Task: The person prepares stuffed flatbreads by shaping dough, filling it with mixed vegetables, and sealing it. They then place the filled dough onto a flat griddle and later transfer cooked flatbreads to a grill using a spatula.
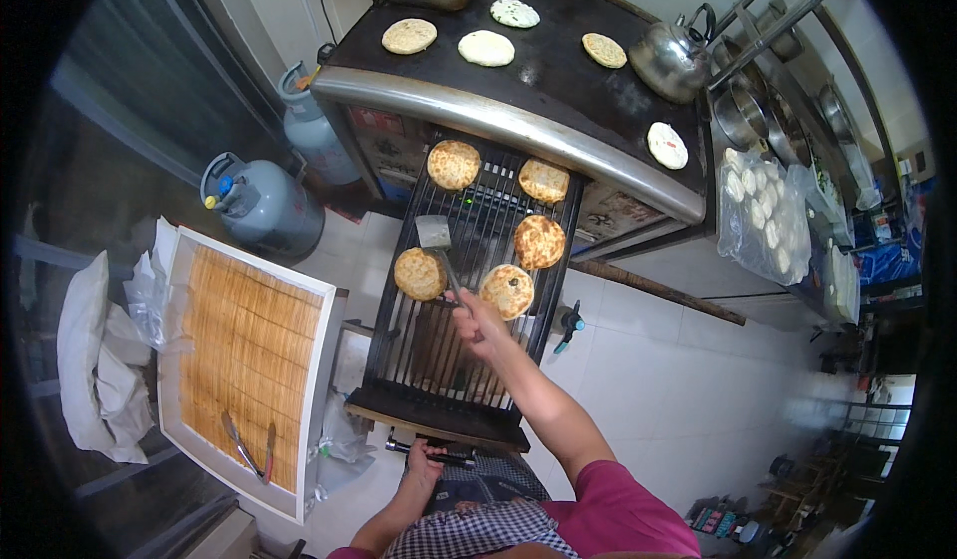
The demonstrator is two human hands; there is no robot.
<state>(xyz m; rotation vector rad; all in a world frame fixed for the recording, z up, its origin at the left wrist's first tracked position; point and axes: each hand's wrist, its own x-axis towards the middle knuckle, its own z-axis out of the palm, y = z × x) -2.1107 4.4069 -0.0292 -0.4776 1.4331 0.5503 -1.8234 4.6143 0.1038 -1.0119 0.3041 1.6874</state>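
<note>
My right hand [478,325] grips the handle of a metal spatula [434,232], whose flat blade is over the slatted rack [463,222] of a pulled-out oven drawer. Beside the blade lies a browned flatbread [420,274]; another flatbread with a dark spot [508,292] lies just past my right hand. Three more browned rounds rest farther along the rack, one of them a well-browned flatbread [539,242]. My left hand [425,463] is closed around the drawer's bar handle [441,455] at its near edge. On the dark griddle [538,65] above are several paler flatbreads.
At left stands a white-framed tray [170,379] with a bamboo mat and metal tongs [250,450]. Gas cylinders [265,207] stand behind it. A steel kettle [673,61] sits on the griddle's right end, near a plastic bag of dough pieces [762,215].
</note>
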